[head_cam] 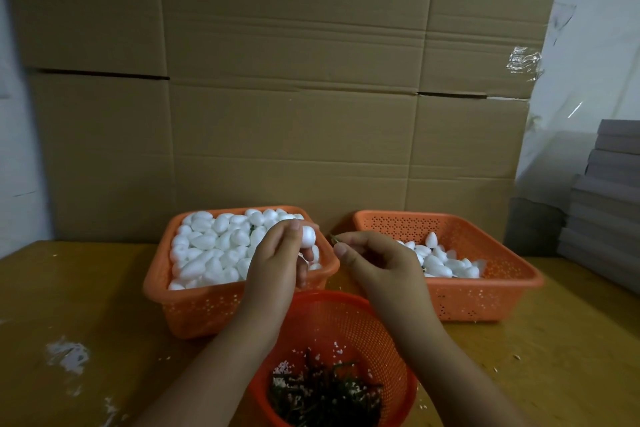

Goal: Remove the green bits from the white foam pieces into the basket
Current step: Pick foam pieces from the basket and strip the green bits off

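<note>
Your left hand [277, 253] holds white foam piece [308, 236] in fingertips above full left basket [194, 305]; your right hand [377, 260] pinches green bit [333, 237] just beside foam; round basket [346, 322] of green bits sits below both hands, nearest you

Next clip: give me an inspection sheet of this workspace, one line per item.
Surface: wooden table, white smears and scattered crumbs.
Job's things: left basket full of white foam pieces; right basket partly filled; round basket nearest the person holds dark green bits and foam crumbs.
Clutter: foam crumbs on the table.
Grippers: left hand holds a foam piece; right hand pinches a green bit just clear of it.
Cables: nothing seen.
Surroundings: cardboard sheets behind, grey stacked boards at right.
</note>
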`<control>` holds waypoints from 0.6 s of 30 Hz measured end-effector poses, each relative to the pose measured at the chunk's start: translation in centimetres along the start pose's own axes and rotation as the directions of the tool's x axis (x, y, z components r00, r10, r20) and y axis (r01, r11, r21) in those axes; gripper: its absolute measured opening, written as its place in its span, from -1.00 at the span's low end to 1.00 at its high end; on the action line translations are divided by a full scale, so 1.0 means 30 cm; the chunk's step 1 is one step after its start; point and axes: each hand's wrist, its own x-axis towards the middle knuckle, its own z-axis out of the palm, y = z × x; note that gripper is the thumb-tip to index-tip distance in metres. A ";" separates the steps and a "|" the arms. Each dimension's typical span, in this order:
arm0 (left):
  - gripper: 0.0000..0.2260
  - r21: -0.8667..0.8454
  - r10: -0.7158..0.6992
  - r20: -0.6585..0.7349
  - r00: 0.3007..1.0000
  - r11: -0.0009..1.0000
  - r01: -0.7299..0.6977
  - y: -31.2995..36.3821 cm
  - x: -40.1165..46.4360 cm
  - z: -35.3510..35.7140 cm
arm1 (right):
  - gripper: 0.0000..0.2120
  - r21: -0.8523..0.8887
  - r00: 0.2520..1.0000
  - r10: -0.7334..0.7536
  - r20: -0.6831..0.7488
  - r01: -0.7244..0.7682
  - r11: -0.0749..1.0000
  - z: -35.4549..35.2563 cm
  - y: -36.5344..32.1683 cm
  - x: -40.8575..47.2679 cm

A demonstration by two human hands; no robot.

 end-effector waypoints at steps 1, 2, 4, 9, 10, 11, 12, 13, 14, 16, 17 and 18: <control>-0.72 -0.003 0.002 0.012 1.000 1.000 -0.002 0.002 -0.003 0.000 | -0.92 -0.031 0.999 -0.033 -0.007 0.032 0.999 0.000 -0.002 -0.002; -0.71 -0.009 0.003 0.023 1.000 1.000 -0.003 0.004 -0.005 0.000 | -0.87 -0.061 0.998 -0.066 -0.010 0.065 0.996 0.001 -0.005 -0.004; -0.71 -0.025 0.005 0.036 0.999 1.000 -0.004 0.008 -0.009 0.000 | -0.78 -0.130 0.991 -0.133 -0.005 0.131 0.983 0.004 -0.014 -0.008; -0.71 -0.038 0.006 0.052 0.999 0.999 -0.004 0.013 -0.008 0.007 | -0.73 -0.213 0.983 -0.181 -0.004 0.176 0.961 0.008 -0.017 -0.013; -0.71 -0.036 0.006 0.055 0.998 0.999 -0.004 0.013 -0.008 0.009 | -0.74 -0.218 0.983 -0.183 -0.013 0.176 0.960 0.008 -0.015 -0.012; -0.71 -0.031 0.007 0.057 0.998 0.999 -0.005 0.013 -0.008 0.011 | -0.75 -0.219 0.983 -0.183 -0.023 0.173 0.960 0.008 -0.013 -0.012; -0.72 -0.027 0.008 0.058 0.998 1.000 -0.006 0.012 -0.009 0.011 | -0.76 -0.214 0.983 -0.180 -0.032 0.169 0.962 0.010 -0.011 -0.013; -0.72 -0.024 0.009 0.059 0.998 1.000 -0.008 0.012 -0.010 0.011 | -0.78 -0.205 0.984 -0.176 -0.039 0.165 0.965 0.011 -0.009 -0.014; -0.72 -0.022 0.010 0.060 0.998 1.000 -0.008 0.011 -0.011 0.010 | -0.80 -0.194 0.984 -0.173 -0.047 0.161 0.968 0.012 -0.008 -0.013; -0.72 -0.013 0.009 0.062 0.998 1.000 -0.009 0.009 -0.011 0.008 | -0.83 -0.174 0.984 -0.169 -0.060 0.156 0.972 0.013 -0.006 -0.013; -0.72 -0.009 0.011 0.065 0.998 1.000 -0.010 0.010 -0.010 0.008 | -0.83 -0.167 0.983 -0.171 -0.067 0.158 0.973 0.013 -0.005 -0.012; -0.72 -0.006 0.013 0.069 0.998 1.000 -0.013 0.010 -0.011 0.008 | -0.84 -0.165 0.982 -0.175 -0.073 0.162 0.973 0.013 -0.006 -0.013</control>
